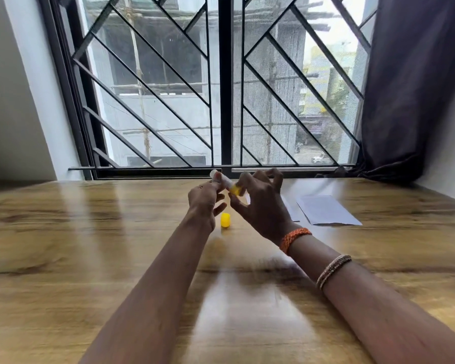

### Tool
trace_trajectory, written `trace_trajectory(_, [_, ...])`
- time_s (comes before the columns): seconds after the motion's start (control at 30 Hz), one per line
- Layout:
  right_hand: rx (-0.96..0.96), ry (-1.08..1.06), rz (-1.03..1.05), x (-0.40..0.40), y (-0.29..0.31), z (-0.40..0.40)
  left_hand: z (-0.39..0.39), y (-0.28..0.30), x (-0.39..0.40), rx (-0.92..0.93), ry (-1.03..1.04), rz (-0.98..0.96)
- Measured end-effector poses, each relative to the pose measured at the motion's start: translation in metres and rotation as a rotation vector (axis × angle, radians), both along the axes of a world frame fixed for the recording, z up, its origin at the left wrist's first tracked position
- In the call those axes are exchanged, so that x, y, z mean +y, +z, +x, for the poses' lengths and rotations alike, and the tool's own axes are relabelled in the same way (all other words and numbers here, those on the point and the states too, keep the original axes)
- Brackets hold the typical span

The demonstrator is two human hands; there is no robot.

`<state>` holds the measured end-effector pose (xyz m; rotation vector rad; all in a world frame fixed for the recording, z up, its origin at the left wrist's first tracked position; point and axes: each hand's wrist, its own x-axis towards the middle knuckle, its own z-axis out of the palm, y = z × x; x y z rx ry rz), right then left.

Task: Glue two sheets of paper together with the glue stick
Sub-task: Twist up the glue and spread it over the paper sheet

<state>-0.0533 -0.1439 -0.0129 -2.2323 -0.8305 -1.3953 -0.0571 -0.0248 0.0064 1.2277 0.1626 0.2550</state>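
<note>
Head view, one frame, some motion blur.

Left hand (205,199): raised above the glossy wood-grain surface (63,232), fingers curled round the white barrel of the glue stick (224,182). The white, yellow-based glue stick lies tilted, its white end pointing up and to the left past the left grip, its yellow base down and to the right. The barrel passes between the fingertips of the left hand; the lower fingers of that hand stand loosely spread below it.

Small yellow plastic cap (225,220): stands on the surface, directly below the gap between the two hands, apart from the stick and touched by neither hand.

Right hand (260,203): raised at the same height, its grip closed on the yellow base of the stick, thumb and forefinger pinching it; the remaining fingers arch up and away. A braided orange wristband (294,239) sits at the wrist, thin beaded bangles (332,270) further down the forearm.

White sheets of paper (326,210): lie flat on the surface to the right of the right hand, well apart from the stick; one sheet is partly hidden behind the hand.

Dark curtain (410,88) hangs at far right beside the barred window (221,82).
</note>
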Motion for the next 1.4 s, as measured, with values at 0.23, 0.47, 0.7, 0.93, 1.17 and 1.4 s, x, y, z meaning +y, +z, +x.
trace_trajectory(0.23, [0.351, 0.194, 0.426, 0.013, 0.005, -0.003, 0.002, 0.003, 0.006, -0.074, -0.065, -0.034])
trace_trajectory(0.47, [0.4, 0.101, 0.502, 0.01, 0.002, 0.002, -0.009, 0.01, -0.002, -0.1, 0.023, -0.034])
trace_trajectory(0.7, [0.277, 0.012, 0.47, 0.01, -0.003, 0.005, -0.014, 0.015, -0.009, -0.157, 0.014, -0.015])
trace_trajectory(0.93, [0.049, -0.139, 0.174, 0.004, 0.002, -0.002, -0.015, 0.013, -0.009, -0.162, 0.097, -0.015])
trace_trajectory(1.17, [0.066, -0.124, 0.155, 0.003, 0.005, -0.007, -0.018, 0.013, -0.013, -0.131, 0.131, -0.049])
trace_trajectory(1.4, [0.009, -0.291, 0.072, 0.002, 0.005, -0.009, -0.017, 0.011, -0.015, -0.122, 0.107, -0.022])
